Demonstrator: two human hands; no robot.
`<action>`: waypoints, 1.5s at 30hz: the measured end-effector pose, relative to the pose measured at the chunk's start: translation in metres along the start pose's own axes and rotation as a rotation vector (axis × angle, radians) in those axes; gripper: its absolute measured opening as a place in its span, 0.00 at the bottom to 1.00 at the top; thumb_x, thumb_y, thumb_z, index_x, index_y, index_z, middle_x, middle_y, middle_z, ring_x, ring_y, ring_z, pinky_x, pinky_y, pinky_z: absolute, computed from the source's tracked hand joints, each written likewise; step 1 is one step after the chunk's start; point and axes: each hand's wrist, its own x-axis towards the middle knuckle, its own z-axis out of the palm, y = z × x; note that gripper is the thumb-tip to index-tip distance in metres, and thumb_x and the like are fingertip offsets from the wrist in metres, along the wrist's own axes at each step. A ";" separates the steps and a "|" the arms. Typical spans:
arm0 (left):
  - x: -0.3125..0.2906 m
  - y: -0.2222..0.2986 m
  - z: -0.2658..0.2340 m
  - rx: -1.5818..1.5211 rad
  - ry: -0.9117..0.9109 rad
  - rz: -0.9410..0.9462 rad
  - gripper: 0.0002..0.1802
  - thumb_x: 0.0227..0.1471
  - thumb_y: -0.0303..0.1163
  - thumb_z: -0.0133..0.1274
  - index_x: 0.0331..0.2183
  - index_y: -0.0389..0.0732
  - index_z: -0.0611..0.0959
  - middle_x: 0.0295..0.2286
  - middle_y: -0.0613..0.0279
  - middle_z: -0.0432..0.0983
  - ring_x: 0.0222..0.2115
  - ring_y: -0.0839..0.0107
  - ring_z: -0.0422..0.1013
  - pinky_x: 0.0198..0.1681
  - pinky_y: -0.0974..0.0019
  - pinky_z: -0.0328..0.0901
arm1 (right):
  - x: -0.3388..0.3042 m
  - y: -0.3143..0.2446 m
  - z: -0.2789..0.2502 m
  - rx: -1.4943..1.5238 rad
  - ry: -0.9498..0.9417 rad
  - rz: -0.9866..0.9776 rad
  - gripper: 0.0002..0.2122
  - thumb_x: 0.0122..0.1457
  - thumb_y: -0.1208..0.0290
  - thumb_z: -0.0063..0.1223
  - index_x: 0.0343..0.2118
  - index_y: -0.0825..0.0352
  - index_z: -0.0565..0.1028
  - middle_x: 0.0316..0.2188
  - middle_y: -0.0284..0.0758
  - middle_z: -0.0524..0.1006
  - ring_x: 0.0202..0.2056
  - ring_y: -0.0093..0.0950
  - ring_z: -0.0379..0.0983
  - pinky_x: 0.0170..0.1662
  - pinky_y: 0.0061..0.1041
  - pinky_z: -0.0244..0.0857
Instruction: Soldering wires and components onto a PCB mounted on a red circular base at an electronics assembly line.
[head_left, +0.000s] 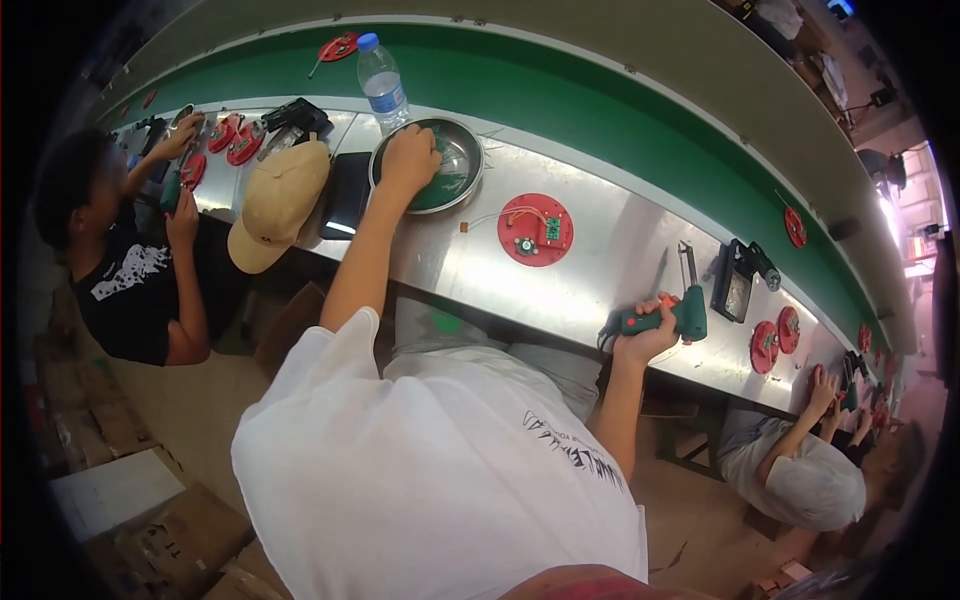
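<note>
My left hand reaches into a round metal bowl. Its fingers are curled down, and whatever they pinch is hidden. Green pieces and thin clear or wire-like bits lie in the bowl. In my right hand is a green soldering gun, gripped by its handle, its thin metal end pointing toward the back of the bench. Between my hands a round red circuit board lies flat on the metal bench, with a small green module and a round white part. Wires run from it leftward to a small connector.
A water bottle stands behind the bowl; a dark tablet-like slab lies left of it. Right of the soldering gun are a black tray and red boards. A person in a tan cap and other co-workers sit along the bench.
</note>
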 end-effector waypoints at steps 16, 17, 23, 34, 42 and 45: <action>0.026 -0.006 -0.032 -0.679 -0.136 0.014 0.11 0.52 0.32 0.61 0.34 0.33 0.83 0.28 0.62 0.82 0.31 0.76 0.76 0.38 0.72 0.69 | 0.009 0.001 -0.011 -0.112 -0.110 -0.025 0.09 0.58 0.77 0.45 0.41 0.71 0.68 0.37 0.38 0.72 0.26 0.23 0.68 0.30 0.24 0.64; 0.024 -0.002 -0.031 -0.677 -0.156 0.010 0.11 0.52 0.32 0.61 0.34 0.33 0.83 0.28 0.62 0.82 0.31 0.76 0.76 0.38 0.72 0.69 | 0.008 0.002 -0.012 -0.117 -0.093 -0.016 0.09 0.58 0.77 0.45 0.41 0.71 0.68 0.37 0.38 0.72 0.26 0.23 0.68 0.30 0.24 0.64; -0.022 0.089 -0.036 -1.110 -0.145 -0.072 0.10 0.55 0.30 0.59 0.36 0.34 0.81 0.24 0.63 0.78 0.29 0.76 0.76 0.33 0.74 0.70 | 0.002 0.006 -0.020 -0.166 -0.296 -0.068 0.12 0.58 0.76 0.47 0.45 0.71 0.68 0.37 0.41 0.72 0.25 0.24 0.68 0.29 0.27 0.65; -0.093 0.149 0.034 -0.581 0.038 0.329 0.04 0.48 0.23 0.57 0.30 0.36 0.82 0.29 0.55 0.79 0.29 0.57 0.76 0.33 0.60 0.71 | -0.029 -0.002 -0.024 -0.765 -0.713 -0.167 0.16 0.57 0.84 0.50 0.50 0.75 0.73 0.32 0.40 0.78 0.21 0.23 0.70 0.26 0.22 0.65; -0.096 0.148 0.047 -0.421 0.184 0.449 0.05 0.44 0.24 0.59 0.29 0.38 0.81 0.25 0.59 0.77 0.26 0.60 0.75 0.29 0.60 0.71 | -0.033 0.004 -0.036 -0.823 -0.783 -0.142 0.13 0.58 0.84 0.50 0.46 0.75 0.74 0.24 0.33 0.75 0.21 0.21 0.69 0.24 0.22 0.62; -0.097 0.146 0.048 -0.414 0.190 0.460 0.05 0.44 0.25 0.59 0.28 0.38 0.81 0.25 0.59 0.77 0.25 0.60 0.75 0.28 0.61 0.71 | -0.035 0.002 -0.032 -0.843 -0.799 -0.141 0.13 0.58 0.83 0.49 0.46 0.75 0.74 0.24 0.34 0.75 0.21 0.21 0.69 0.24 0.22 0.62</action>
